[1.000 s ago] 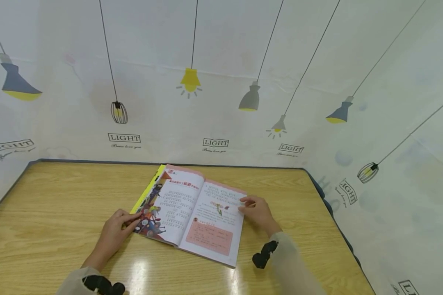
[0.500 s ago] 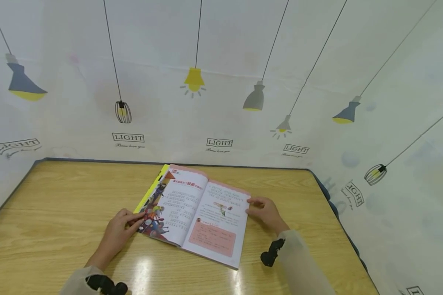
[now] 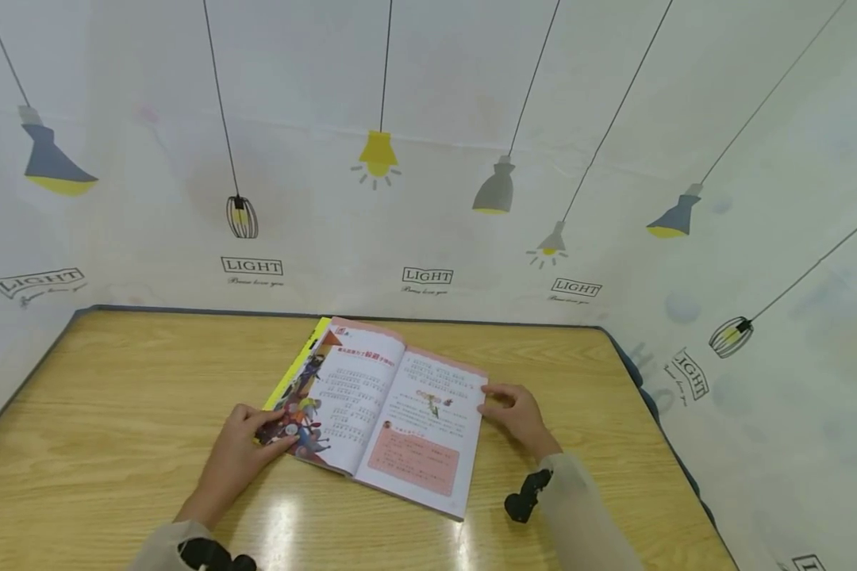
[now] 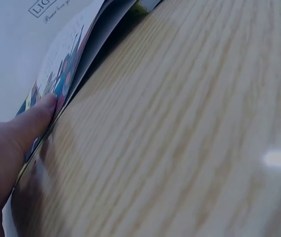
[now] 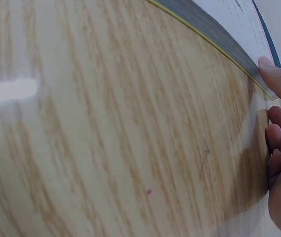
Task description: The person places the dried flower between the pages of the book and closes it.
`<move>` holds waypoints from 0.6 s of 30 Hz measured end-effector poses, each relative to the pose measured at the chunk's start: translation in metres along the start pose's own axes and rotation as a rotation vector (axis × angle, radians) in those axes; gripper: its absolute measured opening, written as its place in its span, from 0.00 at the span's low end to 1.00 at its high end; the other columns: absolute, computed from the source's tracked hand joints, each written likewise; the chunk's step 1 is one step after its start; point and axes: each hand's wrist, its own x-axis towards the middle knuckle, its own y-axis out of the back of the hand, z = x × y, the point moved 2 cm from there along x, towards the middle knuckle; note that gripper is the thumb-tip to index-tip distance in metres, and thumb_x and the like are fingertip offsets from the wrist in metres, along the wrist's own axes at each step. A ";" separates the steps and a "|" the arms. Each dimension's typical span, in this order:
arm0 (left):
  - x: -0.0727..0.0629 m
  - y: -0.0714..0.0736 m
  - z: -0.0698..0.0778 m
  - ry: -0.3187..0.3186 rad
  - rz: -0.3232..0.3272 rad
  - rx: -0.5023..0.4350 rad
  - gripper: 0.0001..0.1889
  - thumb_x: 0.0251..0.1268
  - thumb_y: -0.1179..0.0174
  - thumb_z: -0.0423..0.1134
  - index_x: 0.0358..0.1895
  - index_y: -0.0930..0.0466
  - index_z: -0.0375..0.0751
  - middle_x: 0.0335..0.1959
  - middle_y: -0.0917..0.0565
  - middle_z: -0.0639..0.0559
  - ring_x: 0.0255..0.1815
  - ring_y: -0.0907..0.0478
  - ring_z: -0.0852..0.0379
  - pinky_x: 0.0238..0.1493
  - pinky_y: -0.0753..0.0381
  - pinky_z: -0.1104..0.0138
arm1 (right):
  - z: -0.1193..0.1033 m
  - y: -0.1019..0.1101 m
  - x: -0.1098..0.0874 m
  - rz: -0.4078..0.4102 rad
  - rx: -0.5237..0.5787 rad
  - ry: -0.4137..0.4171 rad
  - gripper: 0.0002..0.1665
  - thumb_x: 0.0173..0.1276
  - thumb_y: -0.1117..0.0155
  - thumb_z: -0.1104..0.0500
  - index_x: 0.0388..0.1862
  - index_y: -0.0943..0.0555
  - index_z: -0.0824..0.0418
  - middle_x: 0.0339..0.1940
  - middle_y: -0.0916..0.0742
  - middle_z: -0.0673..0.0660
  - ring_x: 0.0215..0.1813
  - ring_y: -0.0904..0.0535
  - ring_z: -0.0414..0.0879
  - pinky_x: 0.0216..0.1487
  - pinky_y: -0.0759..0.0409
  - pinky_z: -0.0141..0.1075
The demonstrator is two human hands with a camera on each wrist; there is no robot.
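An open book (image 3: 421, 420) with printed, illustrated pages lies tilted on the wooden table in the head view. My left hand (image 3: 237, 456) is at its lower left edge, the thumb lying on the picture of the left page. In the left wrist view that thumb (image 4: 36, 116) presses on the page (image 4: 63, 61) near the edge; the other fingers are hidden there. My right hand (image 3: 517, 416) holds the book's right edge. In the right wrist view its thumb (image 5: 276, 79) rests on the page edge, with the fingers (image 5: 278, 136) curled below.
The wooden table (image 3: 136, 396) extends on both sides of the book. A pale curtain-like backdrop (image 3: 314, 238) printed with hanging lamps rises behind and at the sides. A black wrist strap (image 3: 528, 496) sits on my right sleeve, and another (image 3: 210, 555) on the left.
My left hand has shifted slightly, its thumb now farther onto the left page. The right hand keeps its place on the edge. The whole head view has drifted a little, and the pages are the same.
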 end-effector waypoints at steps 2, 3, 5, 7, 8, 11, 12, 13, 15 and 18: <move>-0.001 0.000 0.001 0.010 0.014 0.016 0.26 0.44 0.28 0.45 0.48 0.19 0.36 0.35 0.32 0.46 0.31 0.38 0.55 0.31 0.36 0.63 | 0.000 0.000 0.000 0.006 0.003 0.001 0.22 0.52 0.28 0.63 0.48 0.19 0.66 0.53 0.23 0.61 0.50 0.31 0.51 0.47 0.34 0.38; -0.002 0.000 0.002 0.016 0.021 0.029 0.26 0.44 0.28 0.45 0.48 0.19 0.37 0.35 0.32 0.46 0.31 0.38 0.55 0.31 0.36 0.63 | 0.000 0.000 -0.001 0.010 0.003 -0.002 0.22 0.52 0.28 0.63 0.48 0.19 0.67 0.53 0.23 0.62 0.50 0.31 0.51 0.46 0.34 0.38; -0.001 0.001 0.004 0.025 0.032 0.063 0.26 0.43 0.28 0.46 0.48 0.19 0.39 0.35 0.32 0.45 0.31 0.38 0.54 0.30 0.37 0.63 | -0.001 -0.001 -0.002 0.023 -0.010 -0.009 0.22 0.53 0.28 0.62 0.48 0.19 0.66 0.52 0.23 0.61 0.50 0.31 0.52 0.46 0.34 0.37; 0.000 0.001 0.006 0.054 0.033 0.097 0.27 0.43 0.28 0.48 0.48 0.20 0.39 0.34 0.32 0.44 0.31 0.37 0.51 0.29 0.38 0.62 | -0.002 -0.001 -0.002 0.033 -0.022 -0.017 0.22 0.52 0.28 0.61 0.48 0.19 0.65 0.50 0.23 0.61 0.49 0.32 0.51 0.45 0.34 0.37; 0.000 0.002 0.007 0.075 0.028 0.111 0.29 0.42 0.28 0.49 0.49 0.21 0.38 0.35 0.32 0.43 0.32 0.37 0.50 0.29 0.38 0.62 | -0.002 -0.001 -0.002 0.035 -0.027 -0.019 0.22 0.53 0.28 0.61 0.48 0.19 0.65 0.50 0.23 0.61 0.49 0.32 0.51 0.45 0.34 0.37; 0.002 0.004 0.009 0.158 0.008 0.123 0.35 0.41 0.28 0.51 0.51 0.26 0.32 0.39 0.32 0.37 0.37 0.35 0.44 0.32 0.34 0.56 | -0.002 -0.001 -0.002 0.040 -0.037 -0.020 0.22 0.52 0.28 0.61 0.48 0.18 0.64 0.49 0.23 0.60 0.49 0.31 0.50 0.45 0.34 0.37; 0.002 0.005 0.009 0.188 0.000 0.120 0.37 0.40 0.27 0.52 0.51 0.28 0.30 0.41 0.32 0.34 0.38 0.35 0.42 0.34 0.33 0.54 | -0.002 -0.001 -0.002 0.041 -0.043 -0.016 0.22 0.53 0.28 0.61 0.48 0.18 0.64 0.49 0.23 0.60 0.49 0.31 0.50 0.45 0.33 0.37; 0.003 0.005 0.010 0.217 -0.012 0.119 0.40 0.40 0.27 0.53 0.52 0.30 0.28 0.42 0.33 0.33 0.39 0.35 0.41 0.35 0.33 0.53 | -0.001 -0.001 -0.002 0.041 -0.045 -0.019 0.21 0.53 0.28 0.61 0.48 0.18 0.63 0.49 0.23 0.60 0.48 0.31 0.50 0.45 0.33 0.37; 0.004 0.007 0.010 0.265 -0.034 0.106 0.43 0.38 0.27 0.55 0.52 0.33 0.25 0.43 0.33 0.31 0.41 0.36 0.40 0.37 0.33 0.51 | 0.000 -0.001 -0.002 0.041 -0.051 -0.026 0.21 0.53 0.28 0.61 0.47 0.18 0.62 0.49 0.23 0.59 0.48 0.30 0.50 0.45 0.33 0.38; 0.006 0.009 0.011 0.317 -0.073 0.096 0.44 0.37 0.27 0.56 0.50 0.35 0.23 0.41 0.33 0.31 0.39 0.36 0.41 0.37 0.33 0.52 | 0.000 -0.001 -0.002 0.039 -0.062 -0.037 0.21 0.53 0.28 0.61 0.48 0.18 0.61 0.49 0.22 0.58 0.48 0.30 0.49 0.45 0.33 0.38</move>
